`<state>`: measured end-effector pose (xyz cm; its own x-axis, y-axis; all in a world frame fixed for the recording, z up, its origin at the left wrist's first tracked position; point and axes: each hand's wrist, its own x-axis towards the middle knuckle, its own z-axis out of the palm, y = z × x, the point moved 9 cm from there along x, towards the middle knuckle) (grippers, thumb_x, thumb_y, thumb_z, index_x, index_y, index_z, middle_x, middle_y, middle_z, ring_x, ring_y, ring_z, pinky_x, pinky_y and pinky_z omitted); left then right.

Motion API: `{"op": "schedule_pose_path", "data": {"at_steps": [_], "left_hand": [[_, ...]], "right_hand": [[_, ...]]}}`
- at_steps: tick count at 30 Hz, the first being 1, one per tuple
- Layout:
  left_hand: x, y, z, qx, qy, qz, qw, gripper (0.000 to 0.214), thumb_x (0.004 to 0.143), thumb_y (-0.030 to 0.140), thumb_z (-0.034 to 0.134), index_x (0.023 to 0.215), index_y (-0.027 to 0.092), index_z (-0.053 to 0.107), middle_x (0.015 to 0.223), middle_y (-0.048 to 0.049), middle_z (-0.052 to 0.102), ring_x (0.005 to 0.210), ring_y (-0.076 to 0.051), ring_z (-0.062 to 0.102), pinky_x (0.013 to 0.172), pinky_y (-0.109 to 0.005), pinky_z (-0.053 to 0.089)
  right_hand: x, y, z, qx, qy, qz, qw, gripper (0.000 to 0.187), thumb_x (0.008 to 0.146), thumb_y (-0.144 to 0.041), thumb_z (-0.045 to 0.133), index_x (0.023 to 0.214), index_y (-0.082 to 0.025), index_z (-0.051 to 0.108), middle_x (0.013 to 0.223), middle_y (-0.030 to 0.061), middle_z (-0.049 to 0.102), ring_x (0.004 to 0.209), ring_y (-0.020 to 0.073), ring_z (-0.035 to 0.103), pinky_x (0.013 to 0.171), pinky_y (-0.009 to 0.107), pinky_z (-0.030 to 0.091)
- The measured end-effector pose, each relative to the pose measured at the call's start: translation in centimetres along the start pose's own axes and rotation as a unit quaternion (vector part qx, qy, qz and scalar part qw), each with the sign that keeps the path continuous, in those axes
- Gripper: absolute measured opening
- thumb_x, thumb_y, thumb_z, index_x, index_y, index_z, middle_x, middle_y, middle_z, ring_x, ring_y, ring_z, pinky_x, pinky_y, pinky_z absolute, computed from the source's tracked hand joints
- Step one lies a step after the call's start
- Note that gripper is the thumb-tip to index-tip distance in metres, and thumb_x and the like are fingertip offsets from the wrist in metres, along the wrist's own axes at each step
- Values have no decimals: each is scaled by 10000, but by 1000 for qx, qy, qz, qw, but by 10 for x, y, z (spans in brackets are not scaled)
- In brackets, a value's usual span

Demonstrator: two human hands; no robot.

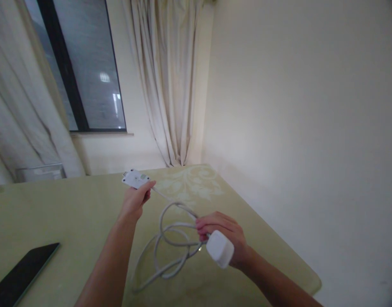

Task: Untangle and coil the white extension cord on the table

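My left hand (135,199) is closed round the end of a white power strip (135,178), lifting it over the far part of the table. My right hand (223,238) grips the strip's white plug (219,249) nearer to me. Between the two hands the white cable (164,251) hangs in loose loops that rest on the pale green tablecloth (71,213).
A dark tablet or phone (21,273) lies flat at the table's near left. The table's right edge (279,238) runs close to a bare cream wall. Curtains and a dark window stand behind the table. A clear box (39,172) sits at the far left.
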<state>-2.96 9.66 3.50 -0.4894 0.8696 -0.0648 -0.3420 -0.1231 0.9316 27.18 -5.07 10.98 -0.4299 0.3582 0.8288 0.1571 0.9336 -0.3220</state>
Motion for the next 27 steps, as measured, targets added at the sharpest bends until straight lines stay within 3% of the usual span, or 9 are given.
{"op": "schedule_pose_path", "data": {"at_steps": [5, 7, 9, 11, 13, 17, 20, 23, 27], "left_hand": [[13, -6, -25, -5, 50, -7, 999, 339, 530, 157, 872, 718, 157, 590, 538, 91, 568, 401, -30, 453, 391, -124, 386], [15, -10, -25, -7, 53, -8, 999, 328, 550, 144, 868, 742, 154, 602, 562, 83, 587, 414, -29, 464, 400, -120, 392], [12, -16, -19, -12, 47, -13, 999, 310, 595, 147, 863, 778, 158, 614, 596, 78, 608, 432, -30, 486, 424, -122, 411], [4, -25, -9, -21, 20, -34, 999, 286, 641, 148, 855, 794, 169, 615, 618, 69, 618, 455, -41, 523, 458, -136, 446], [-7, -36, 4, -33, -30, -68, 997, 258, 673, 143, 849, 796, 172, 625, 655, 36, 647, 515, -78, 596, 535, -193, 535], [-35, -40, 13, -52, -115, -94, 988, 242, 680, 133, 858, 840, 167, 680, 868, -52, 745, 789, -194, 727, 796, -419, 649], [-53, -23, 11, -35, -159, -19, 986, 328, 649, 237, 919, 884, 169, 701, 981, -83, 761, 972, -258, 722, 884, -465, 626], [-75, -2, 13, 83, -191, 103, 973, 413, 630, 374, 938, 907, 174, 706, 972, -94, 754, 987, -276, 705, 900, -415, 587], [-116, 5, 27, 282, -225, 251, 898, 364, 728, 351, 863, 993, 223, 649, 870, -25, 687, 797, -215, 639, 767, -317, 515]], "right_hand": [[-58, -45, -33, 38, -19, 47, 998, 489, 909, -164, 734, 1331, -410, 708, 939, 62, 824, 856, 271, 806, 698, 364, 664], [-76, -58, -38, 39, -20, 57, 997, 561, 888, -180, 749, 1364, -466, 673, 902, 72, 820, 845, 298, 806, 674, 386, 661], [-86, -60, -41, 56, 6, 70, 996, 513, 874, -206, 764, 1302, -483, 709, 855, 72, 813, 804, 305, 801, 657, 402, 653], [-89, -51, -44, 92, 60, 99, 989, 321, 896, -262, 743, 1169, -430, 774, 825, 69, 799, 781, 293, 786, 669, 415, 647], [-89, -27, -46, 109, 123, 173, 971, 137, 943, -312, 684, 1023, -345, 790, 814, 74, 779, 776, 272, 763, 696, 408, 634], [-84, 21, -54, 75, 218, 308, 923, 222, 981, -396, 627, 852, -236, 710, 743, 59, 726, 700, 215, 692, 665, 325, 561], [-69, 44, -49, 51, 196, 340, 918, 316, 995, -450, 586, 796, -212, 641, 700, 23, 669, 666, 180, 627, 638, 280, 480], [-56, 65, -28, 24, 130, 361, 923, 316, 1004, -444, 558, 808, -206, 627, 670, -13, 614, 625, 154, 585, 605, 257, 416], [-40, 88, 4, -4, 95, 355, 930, 306, 1005, -411, 533, 806, -201, 630, 648, -23, 600, 607, 140, 558, 603, 246, 386]]}}
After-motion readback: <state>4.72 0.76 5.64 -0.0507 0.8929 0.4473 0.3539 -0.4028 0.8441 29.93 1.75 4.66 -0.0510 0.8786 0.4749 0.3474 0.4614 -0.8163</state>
